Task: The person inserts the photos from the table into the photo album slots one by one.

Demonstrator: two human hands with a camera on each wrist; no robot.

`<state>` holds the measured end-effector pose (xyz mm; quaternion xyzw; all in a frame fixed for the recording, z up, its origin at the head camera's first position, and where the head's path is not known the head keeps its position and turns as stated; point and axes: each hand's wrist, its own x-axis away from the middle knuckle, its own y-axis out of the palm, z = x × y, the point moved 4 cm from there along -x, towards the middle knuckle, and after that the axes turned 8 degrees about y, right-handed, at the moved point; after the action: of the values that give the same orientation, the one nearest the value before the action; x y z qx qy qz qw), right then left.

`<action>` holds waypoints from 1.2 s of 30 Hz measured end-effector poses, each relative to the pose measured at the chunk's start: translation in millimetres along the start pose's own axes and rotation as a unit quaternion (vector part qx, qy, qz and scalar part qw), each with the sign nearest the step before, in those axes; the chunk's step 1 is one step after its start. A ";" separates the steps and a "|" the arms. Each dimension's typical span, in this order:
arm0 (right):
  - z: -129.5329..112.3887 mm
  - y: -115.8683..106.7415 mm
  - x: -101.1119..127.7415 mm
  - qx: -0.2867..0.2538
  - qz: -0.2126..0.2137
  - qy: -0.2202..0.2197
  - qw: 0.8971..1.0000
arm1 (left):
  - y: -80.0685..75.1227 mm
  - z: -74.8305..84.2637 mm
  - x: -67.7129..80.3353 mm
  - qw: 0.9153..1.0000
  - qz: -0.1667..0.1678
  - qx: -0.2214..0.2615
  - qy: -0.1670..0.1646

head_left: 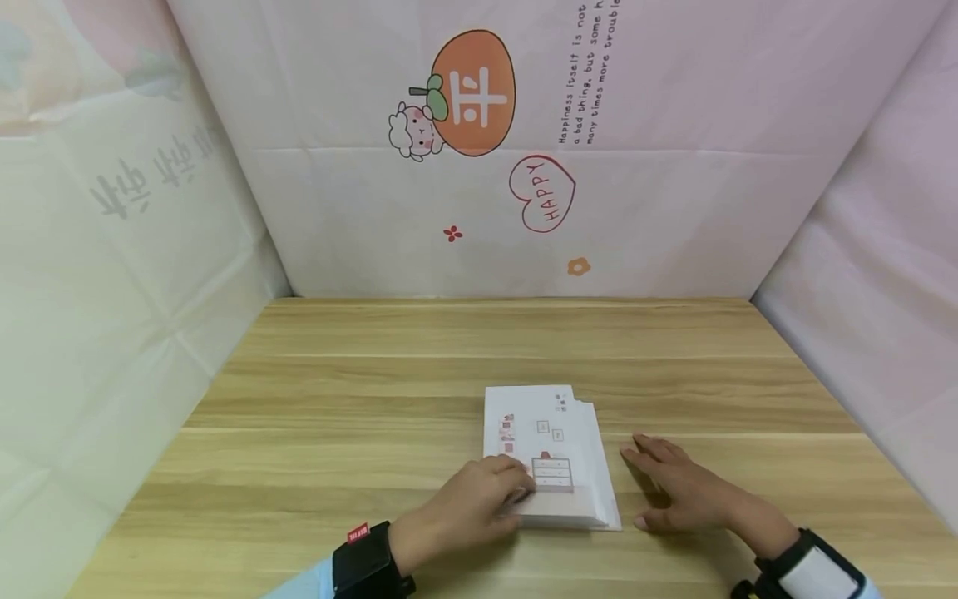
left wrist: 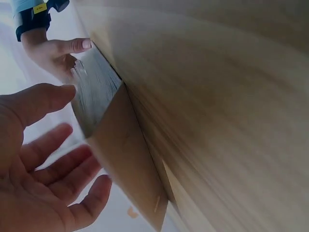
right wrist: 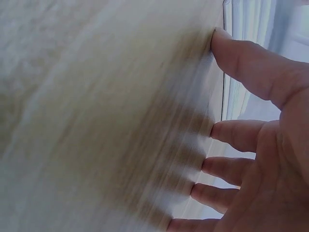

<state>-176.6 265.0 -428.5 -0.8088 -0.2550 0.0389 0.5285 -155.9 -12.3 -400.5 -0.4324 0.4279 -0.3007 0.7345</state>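
A thick white book (head_left: 554,441) with small printed pictures on its cover lies flat near the front of the table. Under it, a white layer (head_left: 604,491) juts out on the right side. My left hand (head_left: 479,499) is over the book's near left corner, fingers loosely bent at the cover. In the left wrist view, that hand's thumb and fingers are spread beside the book's shaded side (left wrist: 128,150), and its page edges (left wrist: 94,89) show in layers. To the right of the book, my right hand (head_left: 681,491) rests its spread fingertips on the table.
The wood-grain table (head_left: 374,391) runs back to a white printed cloth (head_left: 337,225). More cloth hangs along the left side (head_left: 150,291) and the right side (head_left: 883,274).
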 end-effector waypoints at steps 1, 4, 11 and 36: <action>0.2 0.2 -0.3 0.001 0.000 0.003 1.000 | 0.8 1.1 -0.7 1.000 -0.010 -0.009 0.004; 0.7 0.6 -1.1 0.002 -0.002 0.009 1.000 | 1.6 3.5 -2.1 0.999 -0.033 -0.035 0.010; -0.2 -0.9 -2.6 0.001 -0.003 0.011 1.000 | -0.5 7.1 -4.4 0.994 -0.071 -0.080 0.015; 3.4 3.8 -3.0 0.005 -0.006 0.014 1.000 | 2.7 9.6 -3.7 0.986 -0.103 -0.122 0.044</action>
<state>-178.9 265.3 -433.9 -0.8053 -0.2521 0.0261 0.5360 -148.9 -4.5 -399.1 -0.5470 0.4468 -0.3391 0.6214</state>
